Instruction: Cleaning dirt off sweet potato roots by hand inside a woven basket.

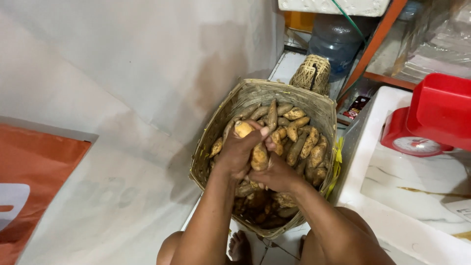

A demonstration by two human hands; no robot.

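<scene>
Gripping knobbly tan tuber (259,156) | left hand (237,152), right hand (275,174) closed round it | woven basket (255,91)

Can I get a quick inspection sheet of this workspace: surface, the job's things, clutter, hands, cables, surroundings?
Surface: tiled floor, mostly hidden by the basket and the person's legs.
Job's things: woven basket holding many brownish-yellow tubers; one tuber held above the pile.
Clutter: small woven basket and a small dark packet behind the big basket.
Hands: left hand and right hand both closed on the held tuber.
Cables: thin green cord near the shelf.
Surroundings: pale wall on the left, orange banner, blue water jug, red weighing scale on a white counter.
</scene>
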